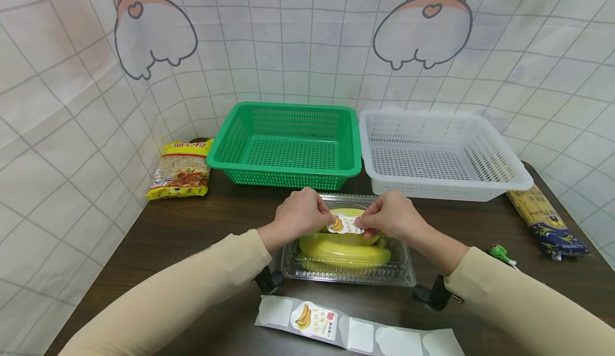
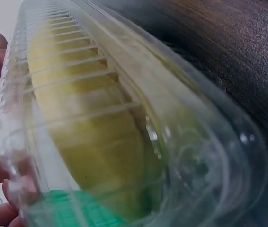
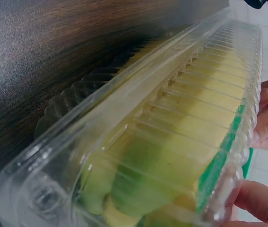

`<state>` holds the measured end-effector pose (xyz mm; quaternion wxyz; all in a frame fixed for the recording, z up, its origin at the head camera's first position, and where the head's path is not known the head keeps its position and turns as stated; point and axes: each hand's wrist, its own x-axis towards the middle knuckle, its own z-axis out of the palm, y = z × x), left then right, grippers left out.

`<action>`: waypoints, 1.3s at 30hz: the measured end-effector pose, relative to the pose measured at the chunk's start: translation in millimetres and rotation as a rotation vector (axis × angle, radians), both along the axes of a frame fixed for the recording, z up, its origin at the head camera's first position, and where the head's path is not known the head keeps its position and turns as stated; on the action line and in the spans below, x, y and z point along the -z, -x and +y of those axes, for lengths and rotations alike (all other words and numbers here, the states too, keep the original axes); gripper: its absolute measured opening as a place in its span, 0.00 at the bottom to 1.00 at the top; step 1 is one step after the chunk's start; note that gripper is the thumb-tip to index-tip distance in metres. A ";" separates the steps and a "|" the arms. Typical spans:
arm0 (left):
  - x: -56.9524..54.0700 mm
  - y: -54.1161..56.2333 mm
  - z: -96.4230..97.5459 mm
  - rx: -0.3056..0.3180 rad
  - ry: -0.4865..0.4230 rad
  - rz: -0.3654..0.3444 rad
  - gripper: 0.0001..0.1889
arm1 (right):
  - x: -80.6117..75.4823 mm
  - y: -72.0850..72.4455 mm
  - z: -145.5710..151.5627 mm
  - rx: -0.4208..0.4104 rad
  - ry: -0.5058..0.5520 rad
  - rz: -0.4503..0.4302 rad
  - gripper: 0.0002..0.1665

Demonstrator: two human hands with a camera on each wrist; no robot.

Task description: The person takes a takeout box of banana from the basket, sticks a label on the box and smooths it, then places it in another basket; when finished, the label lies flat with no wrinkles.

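Note:
A clear plastic clamshell box (image 1: 348,276) with yellow bananas (image 1: 343,252) inside sits on the dark table. Over its lid, a white banana-print sticker (image 1: 347,224) is stretched between both hands. My left hand (image 1: 301,212) pinches the sticker's left end between thumb and finger; my right hand (image 1: 395,216) pinches its right end. Both wrist views show the box's ribbed side close up, with fingertips right at the top of the lid. Nearer the front lies a backing strip (image 1: 360,334) that carries another banana sticker (image 1: 313,319) beside several blank patches.
Behind the box stand a green basket (image 1: 288,177) and a white basket (image 1: 447,188), side by side. A yellow food bag (image 1: 180,172) lies at the left, a noodle packet (image 1: 548,222) at the right. A small green item (image 1: 501,253) rests near my right forearm.

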<state>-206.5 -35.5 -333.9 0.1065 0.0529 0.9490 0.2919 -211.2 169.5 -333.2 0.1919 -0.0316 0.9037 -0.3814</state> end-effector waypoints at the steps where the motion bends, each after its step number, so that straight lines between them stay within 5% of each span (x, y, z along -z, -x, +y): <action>1: 0.1 0.4 0.4 -0.004 0.011 -0.003 0.13 | -0.3 0.0 -0.3 0.000 -0.005 0.001 0.10; 28: 0.8 6.0 1.6 0.038 0.092 -0.039 0.18 | -2.6 3.1 -4.2 -0.056 -0.058 0.029 0.10; 39: 3.9 2.7 -0.7 0.059 0.071 0.022 0.18 | -3.0 2.5 -3.2 -0.107 -0.100 0.082 0.13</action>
